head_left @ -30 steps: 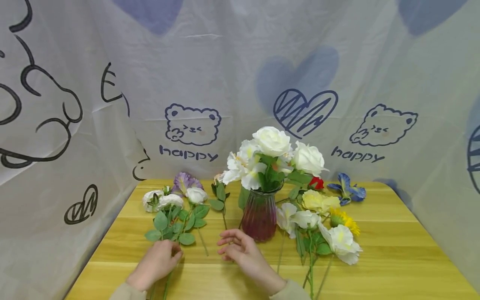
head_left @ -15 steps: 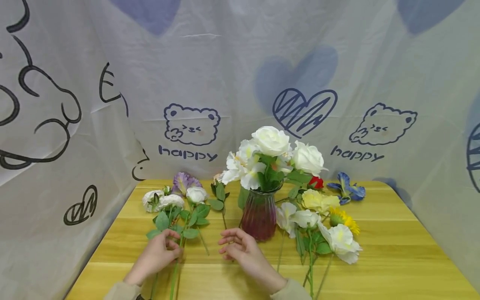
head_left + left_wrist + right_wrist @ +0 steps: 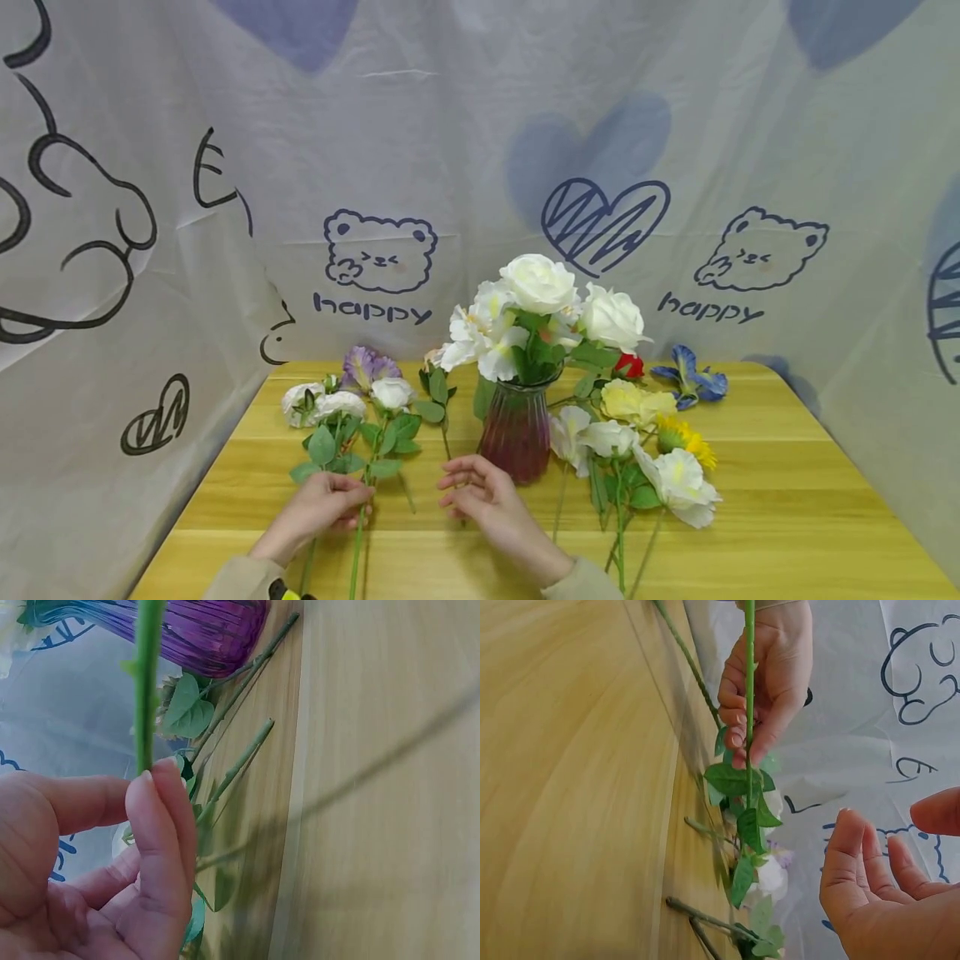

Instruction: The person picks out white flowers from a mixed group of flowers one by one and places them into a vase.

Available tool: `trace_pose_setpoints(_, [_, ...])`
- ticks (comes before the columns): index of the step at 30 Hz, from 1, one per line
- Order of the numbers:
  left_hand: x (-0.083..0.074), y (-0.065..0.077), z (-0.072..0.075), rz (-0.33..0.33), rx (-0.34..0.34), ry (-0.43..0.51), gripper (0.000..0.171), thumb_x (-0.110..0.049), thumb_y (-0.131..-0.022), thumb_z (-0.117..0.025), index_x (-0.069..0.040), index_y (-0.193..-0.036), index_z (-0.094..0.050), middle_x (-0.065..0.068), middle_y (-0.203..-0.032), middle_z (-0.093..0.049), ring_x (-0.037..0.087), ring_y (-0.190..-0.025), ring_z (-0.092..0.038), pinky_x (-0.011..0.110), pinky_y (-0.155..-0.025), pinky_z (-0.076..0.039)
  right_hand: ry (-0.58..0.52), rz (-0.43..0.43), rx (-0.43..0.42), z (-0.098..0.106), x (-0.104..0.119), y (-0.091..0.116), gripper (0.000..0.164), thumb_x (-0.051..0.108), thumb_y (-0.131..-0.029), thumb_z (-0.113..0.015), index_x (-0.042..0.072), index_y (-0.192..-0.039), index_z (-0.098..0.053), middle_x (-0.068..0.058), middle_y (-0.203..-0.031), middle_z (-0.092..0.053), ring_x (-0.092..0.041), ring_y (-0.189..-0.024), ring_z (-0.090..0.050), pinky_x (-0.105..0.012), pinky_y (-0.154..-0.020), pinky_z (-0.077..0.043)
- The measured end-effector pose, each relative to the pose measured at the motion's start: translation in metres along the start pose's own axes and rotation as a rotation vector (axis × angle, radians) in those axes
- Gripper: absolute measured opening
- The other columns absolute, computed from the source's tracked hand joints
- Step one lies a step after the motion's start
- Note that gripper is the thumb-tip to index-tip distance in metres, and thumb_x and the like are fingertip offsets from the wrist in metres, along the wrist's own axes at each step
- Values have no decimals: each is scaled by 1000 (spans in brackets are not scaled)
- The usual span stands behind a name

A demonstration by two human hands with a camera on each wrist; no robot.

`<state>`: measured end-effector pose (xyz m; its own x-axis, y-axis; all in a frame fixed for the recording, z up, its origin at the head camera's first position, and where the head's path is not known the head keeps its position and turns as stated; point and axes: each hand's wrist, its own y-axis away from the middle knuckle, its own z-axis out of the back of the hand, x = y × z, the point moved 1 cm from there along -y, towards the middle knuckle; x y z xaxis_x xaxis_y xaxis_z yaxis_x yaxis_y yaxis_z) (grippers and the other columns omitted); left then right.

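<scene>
My left hand point(image 3: 318, 508) pinches the green stem point(image 3: 148, 682) of an artificial white rose point(image 3: 392, 393) between thumb and fingertips. In the right wrist view, that stem stands clear of the wood, with green leaves point(image 3: 739, 780) beyond the fingertips. My right hand point(image 3: 491, 510) holds nothing; its fingers are loosely bent in front of the purple ribbed glass vase point(image 3: 517, 437). White roses point(image 3: 537, 283) and other white blooms with green leaves fill the vase. Beside the held rose, more white flowers point(image 3: 339, 405) lie on the table.
On the right of the wooden table point(image 3: 780, 500) lie white flowers point(image 3: 679, 487), a yellow bloom point(image 3: 637, 403), a sunflower-like flower point(image 3: 686, 440), a red flower point(image 3: 628, 365) and a blue one point(image 3: 692, 377). A purple flower point(image 3: 369, 367) lies back left. A printed curtain point(image 3: 465, 150) hangs behind.
My left hand has taken the rose stem in a pinch and drawn it slightly to the right, lifting it; the leaves shift with it. My right hand stays nearly still.
</scene>
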<state>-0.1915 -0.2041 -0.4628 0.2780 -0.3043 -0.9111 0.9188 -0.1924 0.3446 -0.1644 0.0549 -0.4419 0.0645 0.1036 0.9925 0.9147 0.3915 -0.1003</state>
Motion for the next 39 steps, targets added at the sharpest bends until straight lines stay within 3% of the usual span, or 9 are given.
trace_pose_setpoints(8, [2, 2, -4, 5, -21, -9, 33, -17, -90, -64, 11, -106, -58, 7, -81, -60, 10, -65, -59, 22, -60, -55, 156, 60, 2, 2, 0, 1, 32, -2, -88, -52, -1, -120, -51, -22, -110, -57, -32, -95, -60, -28, -78, -54])
trace_pose_setpoints(15, [-1, 4, -4, -34, 0, 28, 32, -20, -91, -63, 8, -106, -56, 7, -82, -58, 13, -68, -59, 24, -62, -56, 222, 41, -10, 6, 1, 2, 27, 5, -92, -55, 6, -119, -54, -18, -111, -58, -28, -96, -58, -25, -71, -51])
trace_pose_setpoints(21, [-8, 4, -4, -37, -53, 36, 39, -24, -92, -62, 8, -113, -54, 9, -88, -59, 15, -69, -60, 29, -63, -57, 270, 59, -61, 11, 6, 0, 23, 2, -91, -55, 5, -114, -57, -12, -107, -62, -31, -95, -59, -26, -72, -52])
trace_pose_setpoints(30, [-22, 7, -6, -121, -176, 47, 31, -18, -91, -63, 7, -109, -57, 13, -94, -60, 16, -73, -60, 31, -67, -58, 307, 120, -123, 14, 34, 4, 23, -8, -87, -54, -4, -109, -58, -19, -101, -63, -38, -93, -60, -26, -76, -55])
trace_pose_setpoints(39, [-41, 13, -9, -233, -254, 33, 32, -16, -92, -62, 5, -115, -55, 15, -103, -58, 20, -85, -64, 32, -77, -57, 317, 112, -178, 43, 10, -1, 23, -1, -92, -54, 1, -114, -59, -17, -107, -62, -34, -96, -60, -28, -79, -55])
